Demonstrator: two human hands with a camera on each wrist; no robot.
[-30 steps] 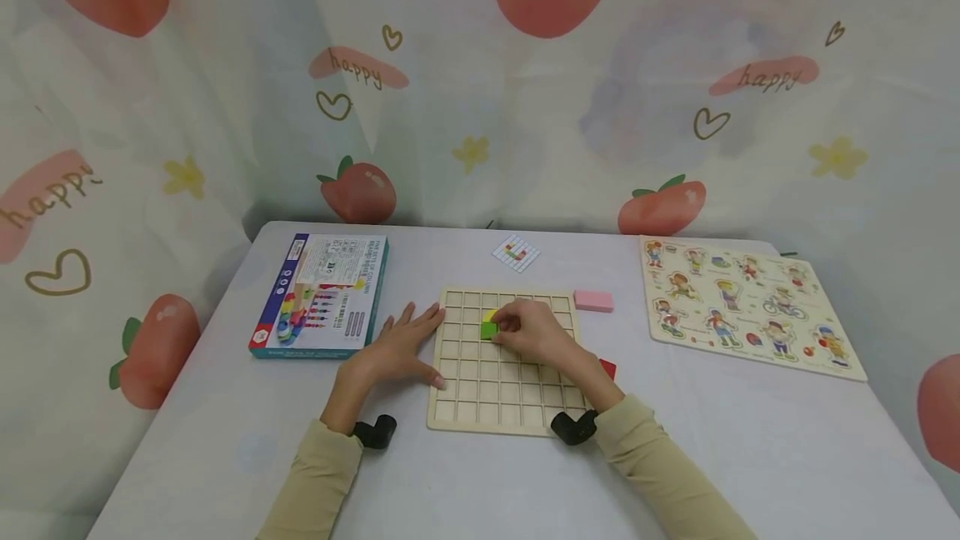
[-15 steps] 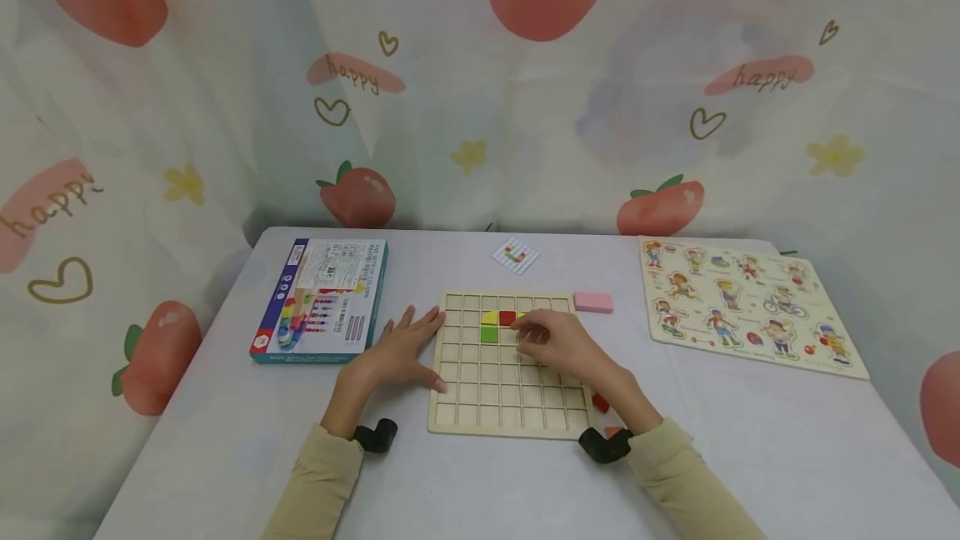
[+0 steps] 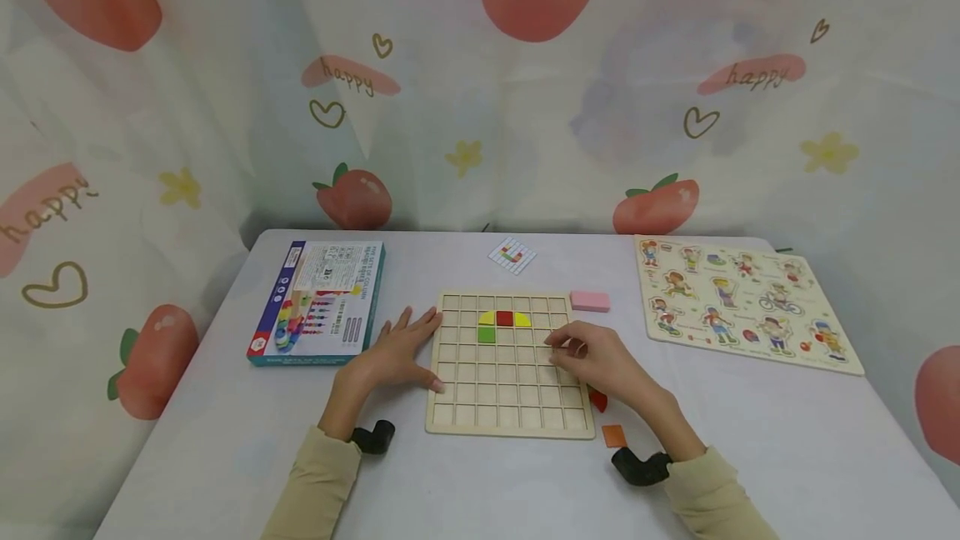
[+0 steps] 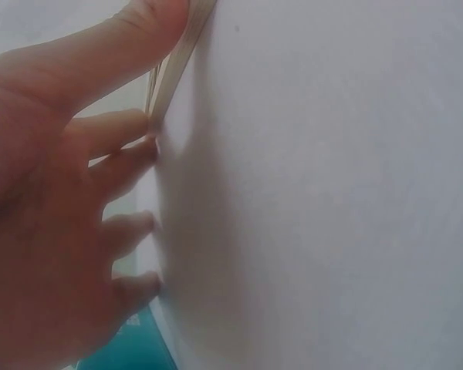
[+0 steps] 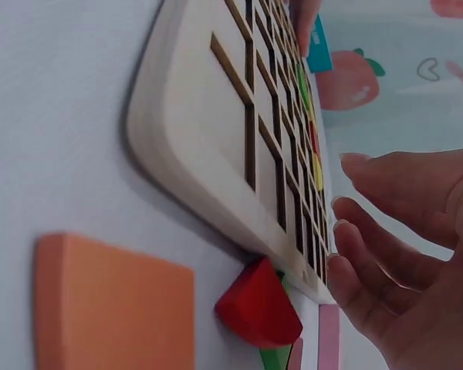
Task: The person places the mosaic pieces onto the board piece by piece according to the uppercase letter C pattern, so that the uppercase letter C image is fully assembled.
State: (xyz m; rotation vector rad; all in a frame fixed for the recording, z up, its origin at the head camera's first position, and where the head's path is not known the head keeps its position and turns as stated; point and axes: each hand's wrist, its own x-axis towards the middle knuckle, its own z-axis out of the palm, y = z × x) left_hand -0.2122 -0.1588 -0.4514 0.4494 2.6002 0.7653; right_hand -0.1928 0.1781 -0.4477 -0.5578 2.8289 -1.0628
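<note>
The wooden grid board (image 3: pixel 510 396) lies on the table between both hands. Set in its cells are a green square (image 3: pixel 487 334), a red square (image 3: pixel 505 318) and two yellow rounded pieces (image 3: pixel 522 320) either side of the red one. My left hand (image 3: pixel 397 352) rests spread along the board's left edge, thumb (image 4: pixel 131 38) near the front part of that edge. Over the board's right side hovers my right hand (image 3: pixel 596 361); in the right wrist view nothing shows between its slightly bent fingers (image 5: pixel 370 254). Below it lies a red curved piece (image 5: pixel 258 308), beside the board's edge.
An orange square (image 3: pixel 613 436) lies at the board's front right, a pink block (image 3: pixel 590 301) at its back right. Behind the board is a small pattern card (image 3: pixel 512 256). A boxed toy set (image 3: pixel 318 302) sits left, a picture puzzle board (image 3: pixel 742 302) right.
My right hand has let go of the pieces at the coloured row and drawn back to the right, uncovering the red square and the second yellow piece. The left hand has stayed put.
</note>
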